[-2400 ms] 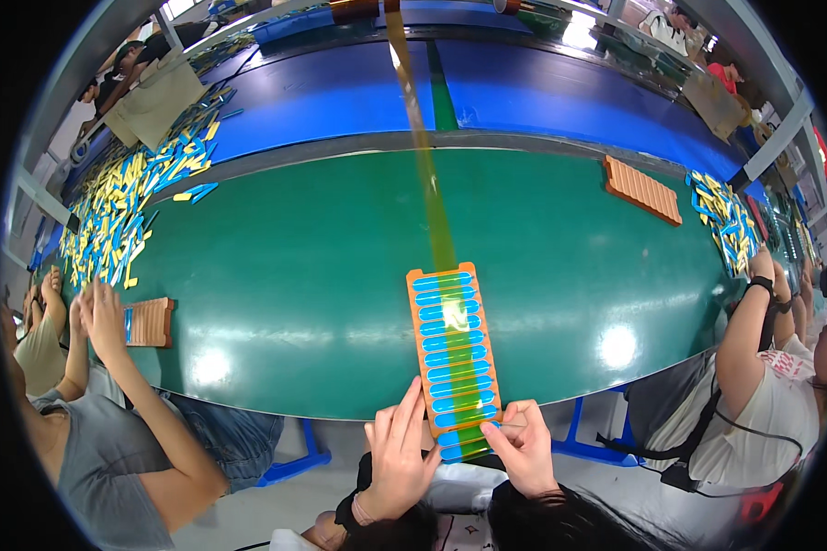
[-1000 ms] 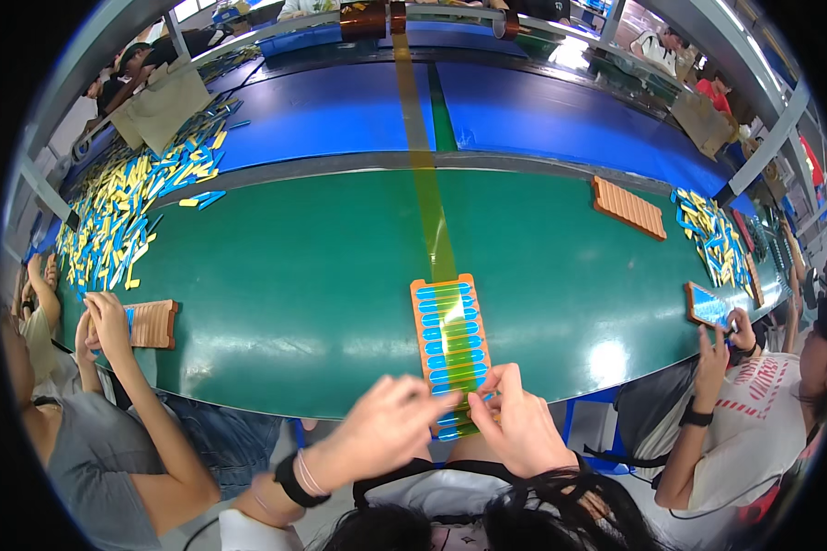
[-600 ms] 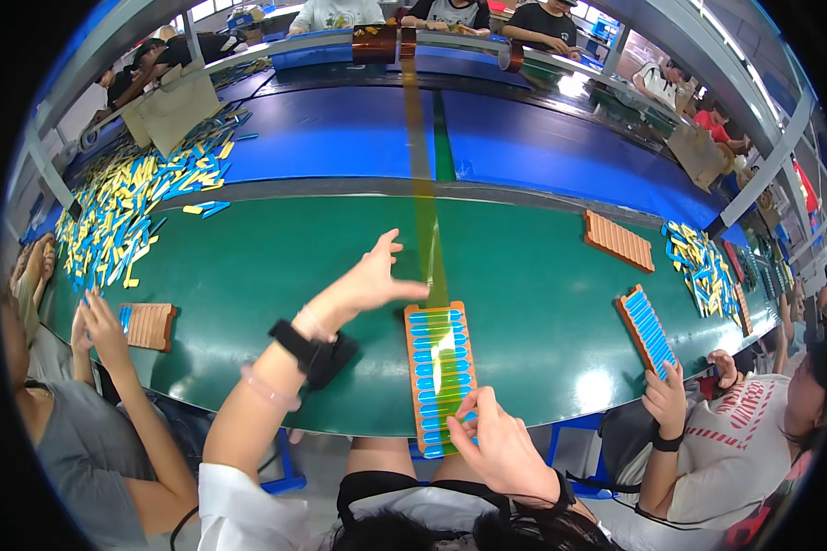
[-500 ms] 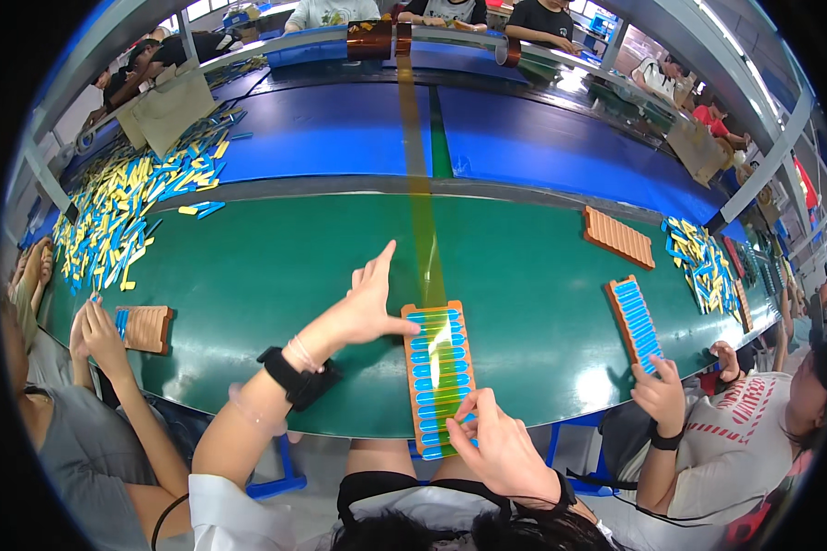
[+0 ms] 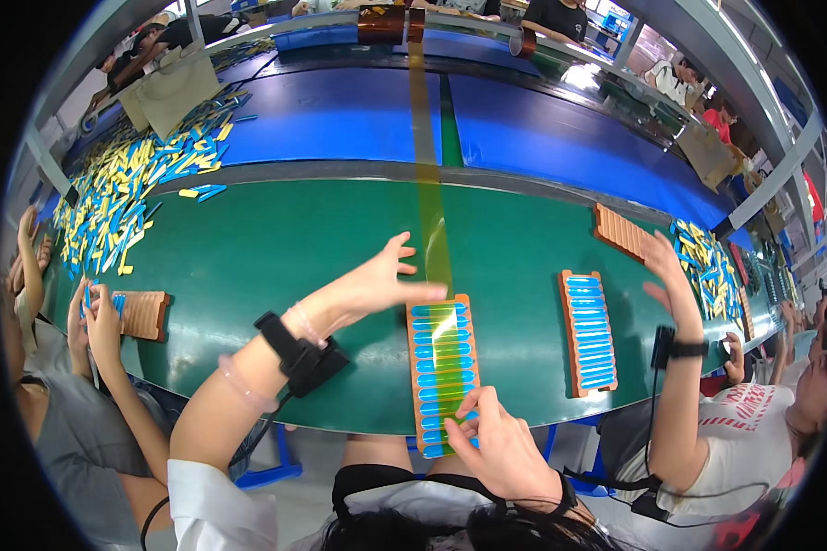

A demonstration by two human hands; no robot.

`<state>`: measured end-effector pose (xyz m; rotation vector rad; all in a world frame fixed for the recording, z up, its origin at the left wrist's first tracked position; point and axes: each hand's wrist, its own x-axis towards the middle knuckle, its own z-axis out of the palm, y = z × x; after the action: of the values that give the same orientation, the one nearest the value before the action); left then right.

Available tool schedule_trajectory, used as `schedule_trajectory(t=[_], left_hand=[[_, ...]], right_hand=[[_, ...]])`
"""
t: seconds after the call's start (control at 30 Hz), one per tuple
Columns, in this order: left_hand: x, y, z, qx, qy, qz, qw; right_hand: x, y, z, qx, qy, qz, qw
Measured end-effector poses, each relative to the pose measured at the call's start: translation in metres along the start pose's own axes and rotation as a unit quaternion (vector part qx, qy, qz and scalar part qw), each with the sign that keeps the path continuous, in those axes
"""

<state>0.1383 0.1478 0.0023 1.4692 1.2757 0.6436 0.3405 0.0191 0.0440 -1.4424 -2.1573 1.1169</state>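
An orange tray (image 5: 463, 301) stands lengthwise in the lower middle of the frame, on the green bench (image 5: 285, 239), its lower end at the bench's near edge. Rounded blue strips (image 5: 425, 365) lie crosswise in it, one above another; a glossy, see-through yellowish tape (image 5: 436, 239) runs over their middles and up to the top of the frame. The left hand (image 5: 386, 274) is spread wide, thumb near the tray's upper end. The right hand (image 5: 504, 448) is narrow at the lower end; whether it pinches the tape cannot be told. Right of centre lies a second filled tray (image 5: 571, 335).
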Motion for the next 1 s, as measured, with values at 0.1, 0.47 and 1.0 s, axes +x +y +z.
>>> schedule_trajectory(t=[0.1,0.47,1.0], left_hand=[[0.023,0.015,-0.003,-0.284,0.028,-0.047,0.957],[0.027,0.006,0.019,-0.188,0.102,0.077,0.974],[0.011,0.054,0.003,-0.243,0.063,0.143,0.957]], right_hand=[[0.001,-0.005,-0.001,-0.019,-0.005,0.008,1.0],[0.07,-0.007,-0.009,-0.128,0.065,-0.135,0.98],[0.099,0.023,-0.054,0.121,0.082,-0.032,0.989]])
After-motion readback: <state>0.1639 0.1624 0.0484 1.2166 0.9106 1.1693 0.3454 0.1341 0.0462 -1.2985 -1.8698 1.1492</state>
